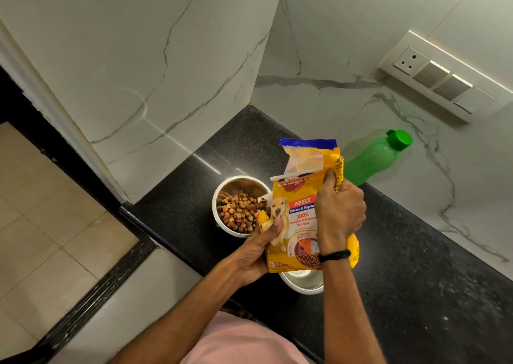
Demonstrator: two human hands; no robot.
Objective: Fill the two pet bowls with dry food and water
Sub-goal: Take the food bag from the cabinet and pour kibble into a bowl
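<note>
Nearest the camera is a fold of soft pink clothing (244, 341), and two bare forearms reach forward from it over a speckled, polished black stone counter (416, 266). The left hand (255, 255) grips the lower left edge of a glossy yellow dog food bag (301, 219), with its thumb pressed flat on the printed dog. The right hand (340, 213), with a thin black wristband (334, 255), curls its fingers tightly round the bag's crumpled upper right side. The bag is held upright above the counter, and its torn blue top edge stands open.

Just under the bag, a round, shiny steel bowl (302, 281) is mostly hidden, so its contents cannot be told. To the bag's left, touching its edge, sits a second round steel bowl (241, 184) partly filled with small, brown, cube-like kibble (237, 211).

Behind the bag's right side rises a translucent green plastic bottle (374, 158) with a darker round cap. White marble wall panels (166, 58) with grey veins meet in a corner beyond. A rectangular white switch plate (441, 77) is fixed to the right wall.
</note>
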